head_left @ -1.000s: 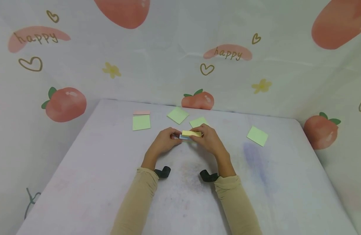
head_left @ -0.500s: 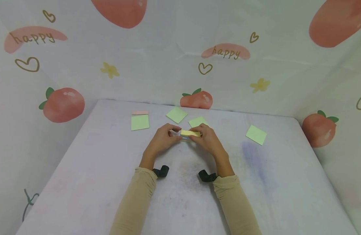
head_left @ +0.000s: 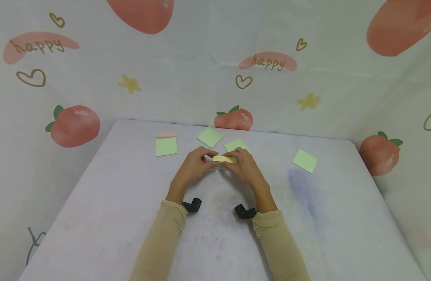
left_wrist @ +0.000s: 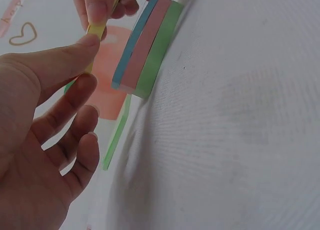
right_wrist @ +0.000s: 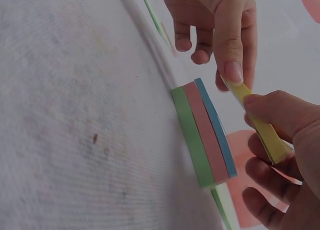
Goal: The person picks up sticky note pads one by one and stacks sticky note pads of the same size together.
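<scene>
A yellow sticky-note pad [head_left: 222, 159] is held level between both hands, edge towards me. My left hand [head_left: 195, 166] pinches its left end with thumb and index finger, the other fingers loosely bent in the left wrist view. My right hand [head_left: 248, 167] grips the other end between thumb and fingers. Just below, apart from the yellow pad, a stack of sticky-note pads [right_wrist: 202, 132] rests on the table: green at the bottom, pink in the middle, blue on top. The hands mostly hide this stack in the head view.
Green square pads lie further back: one left [head_left: 166, 146] with a pink pad [head_left: 166, 135] behind it, one mid-back [head_left: 210, 137], one behind my right hand [head_left: 236, 145], one right [head_left: 304, 160]. A printed curtain [head_left: 187, 70] borders the white-covered table [head_left: 106, 218].
My left hand has gone from the blue pad's edge up to the yellow pad's left end. The right hand has shifted slightly left with the yellow pad. The head view has drifted slightly.
</scene>
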### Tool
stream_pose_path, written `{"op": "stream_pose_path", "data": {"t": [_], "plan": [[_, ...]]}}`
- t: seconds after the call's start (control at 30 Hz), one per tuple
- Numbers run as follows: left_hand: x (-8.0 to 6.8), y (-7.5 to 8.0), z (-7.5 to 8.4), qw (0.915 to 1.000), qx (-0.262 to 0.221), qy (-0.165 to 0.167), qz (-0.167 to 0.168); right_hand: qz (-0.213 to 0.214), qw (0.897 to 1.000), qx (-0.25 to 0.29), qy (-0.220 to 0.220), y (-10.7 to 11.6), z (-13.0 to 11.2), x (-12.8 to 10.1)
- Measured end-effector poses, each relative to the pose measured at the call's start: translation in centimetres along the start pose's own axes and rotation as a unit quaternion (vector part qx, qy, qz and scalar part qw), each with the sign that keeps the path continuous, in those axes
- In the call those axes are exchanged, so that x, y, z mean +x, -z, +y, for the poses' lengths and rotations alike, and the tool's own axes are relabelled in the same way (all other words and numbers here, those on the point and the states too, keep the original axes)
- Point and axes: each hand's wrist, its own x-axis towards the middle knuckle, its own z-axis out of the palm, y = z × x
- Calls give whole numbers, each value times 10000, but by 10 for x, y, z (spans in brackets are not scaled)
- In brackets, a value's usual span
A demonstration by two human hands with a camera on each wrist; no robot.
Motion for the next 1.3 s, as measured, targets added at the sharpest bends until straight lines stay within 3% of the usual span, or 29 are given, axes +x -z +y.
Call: {"op": "stream_pose_path", "data": {"t": [0.3,0.7,1.07,1.3], "plan": [[1,-2,1,9997,121,-171,152,46,9999,79,-79,3,0,0],[-1,-3,-1,9982,-192,-177,538,210,9992,333,-47,10,6,-1],[0,-3,0,9978,-586,141,277,230,9984,504,-82,11,5,-1],[0,-1,3,9963,-821,165,206,148,9981,570,-202,10,5,-1]]}}
